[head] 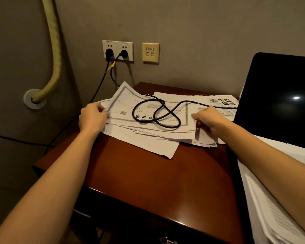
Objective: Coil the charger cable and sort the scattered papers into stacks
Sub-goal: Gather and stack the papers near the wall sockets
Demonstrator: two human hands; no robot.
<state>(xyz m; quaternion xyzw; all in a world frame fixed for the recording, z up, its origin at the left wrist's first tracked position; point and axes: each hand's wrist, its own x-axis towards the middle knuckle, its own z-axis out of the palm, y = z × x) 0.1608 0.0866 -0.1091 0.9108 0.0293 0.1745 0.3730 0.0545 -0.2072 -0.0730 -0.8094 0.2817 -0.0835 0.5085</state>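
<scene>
A loose pile of white papers (144, 138) lies across the back half of a dark red wooden nightstand (165, 176). On top of the pile a black charger cable (158, 115) lies in loose loops and runs off to the right toward a black laptop. My left hand (92, 118) grips the left edge of the pile, thumb on top of a bordered sheet. My right hand (209, 119) pinches the right edge of the top sheets, fingers curled under them.
A black laptop (278, 101) stands at the right on a white bed surface (271, 199). Two black plugs sit in the wall sockets (117, 50), their cords hanging down behind the nightstand. A yellow wrapped pipe (55, 50) enters the left wall. A drawer handle (167, 241) shows below.
</scene>
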